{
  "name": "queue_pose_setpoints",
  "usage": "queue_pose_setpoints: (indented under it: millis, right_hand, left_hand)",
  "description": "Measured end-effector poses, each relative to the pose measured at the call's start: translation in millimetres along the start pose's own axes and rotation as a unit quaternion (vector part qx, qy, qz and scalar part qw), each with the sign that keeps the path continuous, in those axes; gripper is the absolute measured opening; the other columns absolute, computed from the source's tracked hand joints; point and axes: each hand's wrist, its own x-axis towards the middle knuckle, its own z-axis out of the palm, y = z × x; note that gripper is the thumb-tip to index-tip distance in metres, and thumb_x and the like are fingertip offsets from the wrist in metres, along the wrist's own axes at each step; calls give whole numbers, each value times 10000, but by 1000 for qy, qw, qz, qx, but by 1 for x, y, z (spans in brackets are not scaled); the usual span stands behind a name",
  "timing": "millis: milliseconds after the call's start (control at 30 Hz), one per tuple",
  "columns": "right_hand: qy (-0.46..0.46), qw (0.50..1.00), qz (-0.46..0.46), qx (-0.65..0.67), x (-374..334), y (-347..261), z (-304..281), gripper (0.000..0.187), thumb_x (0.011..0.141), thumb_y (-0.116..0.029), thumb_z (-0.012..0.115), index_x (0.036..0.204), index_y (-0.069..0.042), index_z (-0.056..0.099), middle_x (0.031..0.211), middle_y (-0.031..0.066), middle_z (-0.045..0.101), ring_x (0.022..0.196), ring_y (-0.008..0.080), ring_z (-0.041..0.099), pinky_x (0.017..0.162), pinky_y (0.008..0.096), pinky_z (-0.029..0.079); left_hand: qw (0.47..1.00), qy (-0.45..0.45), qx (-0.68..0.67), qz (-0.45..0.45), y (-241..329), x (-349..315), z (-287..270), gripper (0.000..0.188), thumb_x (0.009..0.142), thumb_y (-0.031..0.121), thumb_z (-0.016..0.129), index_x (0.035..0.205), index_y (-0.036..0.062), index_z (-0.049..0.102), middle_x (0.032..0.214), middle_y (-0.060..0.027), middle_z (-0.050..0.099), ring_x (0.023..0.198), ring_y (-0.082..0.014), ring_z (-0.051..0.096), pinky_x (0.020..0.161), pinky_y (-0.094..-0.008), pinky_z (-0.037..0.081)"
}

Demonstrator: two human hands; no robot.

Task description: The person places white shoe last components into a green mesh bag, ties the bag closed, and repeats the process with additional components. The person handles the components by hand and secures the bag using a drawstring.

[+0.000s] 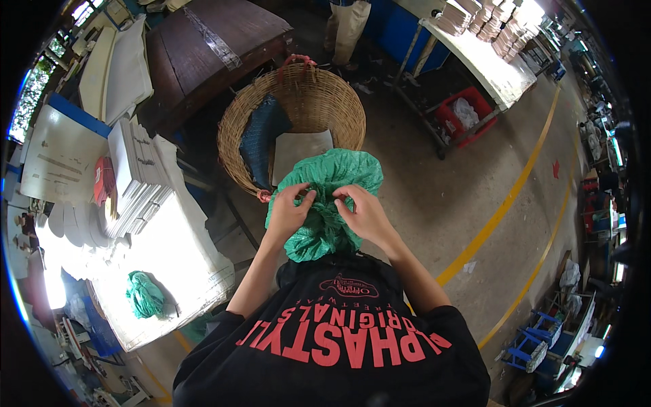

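Note:
A crumpled green plastic bag (332,169) bulges in front of my chest, close to the near rim of a round wicker basket (339,102). My left hand (293,207) pinches its gathered middle from the left. From the right, my right hand (361,211) pinches the same gathers, thumb and fingers drawn together. A small gap separates the two hands. What the bag contains, if anything, is hidden. Inside the basket are a folded dark blue sheet (261,132) and a flat pale board (298,150), partly covered by the bag.
On the left, a white-topped table (183,271) bears stacked pale boards (139,180) and another green bag (144,295). A dark wooden table (210,54) stands behind the basket. Far right, a trolley (468,64) holds stacks above a red crate (464,115). A person's legs (346,30) show beyond.

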Motion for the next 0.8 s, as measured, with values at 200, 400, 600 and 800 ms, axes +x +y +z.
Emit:
queue_pose_setpoints:
  millis: [200, 400, 600, 800]
  right_hand:
    - [41, 998, -23, -32, 9, -2, 14, 224, 910, -177, 748, 1089, -70, 666, 1011, 93, 695, 913, 323, 692, 757, 417, 538]
    - [24, 999, -13, -40, 9, 0, 14, 221, 875, -190, 782, 1019, -93, 646, 981, 67, 678, 886, 328, 688, 717, 429, 536]
    - [33, 997, -14, -69, 4, -5, 19, 221, 852, -128, 748, 1030, -108, 619, 983, 68, 675, 872, 336, 692, 696, 441, 536]
    - [64, 995, -28, -73, 4, -3, 23, 234, 861, -104, 724, 1065, -101, 610, 1032, 75, 704, 897, 330, 706, 699, 429, 546]
  left_hand:
    - [999, -22, 4, 30, 5, 0, 9, 222, 966, 172, 708, 1086, -15, 692, 1045, -144, 724, 938, -237, 688, 850, -355, 536]
    - [998, -40, -49, 6, 7, -7, 11, 182, 979, 128, 687, 1107, 1, 661, 995, -116, 707, 894, -188, 681, 813, -334, 537]
    - [995, -63, -59, -41, 5, -9, 13, 205, 989, 149, 677, 1145, 21, 640, 1006, -130, 678, 895, -213, 629, 799, -349, 508]
    - [991, -128, -45, -22, 13, -5, 6, 296, 983, 235, 695, 1206, 48, 641, 1058, -173, 661, 1002, -314, 613, 862, -411, 494]
